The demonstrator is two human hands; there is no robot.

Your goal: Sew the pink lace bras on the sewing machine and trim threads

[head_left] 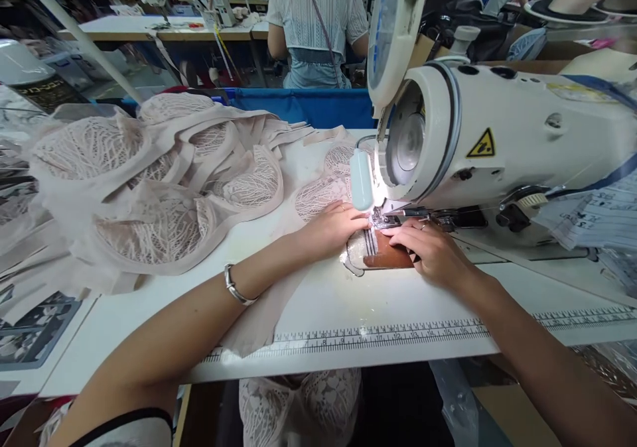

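Note:
My left hand point(334, 229) lies flat on a pale pink lace bra point(318, 198), its fingertips beside the presser foot point(382, 219) of a sewing machine point(502, 128). One end of the bra's fabric trails under my left forearm to the table's front edge. On the other side of the foot, my right hand point(432, 248) is closed, with thumb and forefinger together by the stitching spot. What they pinch is too small to make out. Beneath the fingers is a brown and metal machine plate point(391, 253). The machine's lamp lights the needle area brightly.
Several lace bras point(164, 188) are heaped on the left of the white table point(318, 308). A printed ruler strip point(398, 335) runs along the front edge. Another lace piece point(301, 404) hangs over my lap. A person point(316, 26) stands beyond a blue cloth bin point(303, 107).

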